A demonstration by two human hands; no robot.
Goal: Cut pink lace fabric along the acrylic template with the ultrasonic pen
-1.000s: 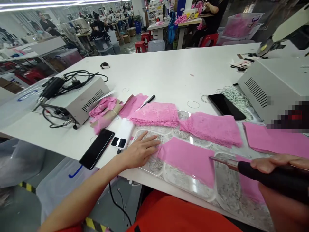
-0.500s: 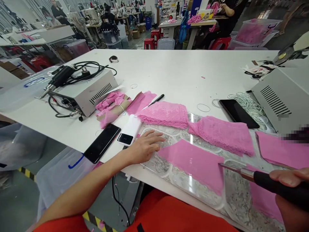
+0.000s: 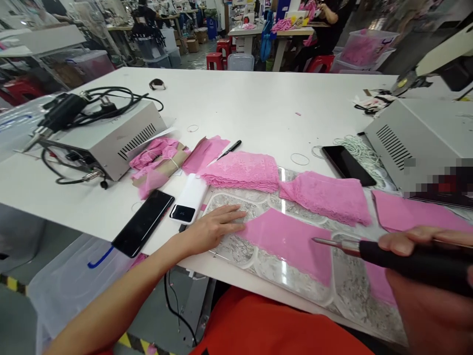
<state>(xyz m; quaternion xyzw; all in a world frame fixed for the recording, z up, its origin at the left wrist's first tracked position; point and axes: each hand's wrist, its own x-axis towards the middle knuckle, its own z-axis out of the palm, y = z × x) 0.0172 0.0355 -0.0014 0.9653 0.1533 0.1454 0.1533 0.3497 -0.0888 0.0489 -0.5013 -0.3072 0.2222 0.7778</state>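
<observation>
My left hand point(image 3: 209, 230) lies flat on the clear-framed, marble-patterned board point(image 3: 236, 249). Its fingers are stretched out, the tips at the left end of a flat pink fabric piece point(image 3: 286, 241). From the right, my right hand point(image 3: 424, 301) is closed round a pen-like tool point(image 3: 384, 254) with a thick black handle and a narrow metal tip. That tip is over the right part of the fabric piece; whether it touches cannot be told. Behind lie a stack of pink lace fabric point(image 3: 242, 171) and a second lace stack point(image 3: 327, 197). Another pink piece point(image 3: 380, 283) is partly behind my right hand.
Left of the board are a white power bank point(image 3: 190, 197) and a black phone point(image 3: 143, 223). A grey vented box point(image 3: 111, 140) carries a cabled tool. At right stand another grey box point(image 3: 417, 133), a second phone point(image 3: 348, 165) and loose white elastic loops point(image 3: 364, 153).
My right hand has carried the tool leftward, its tip going from the fabric's right edge to over the fabric. My left hand stays on the board. The camera view has shifted slightly.
</observation>
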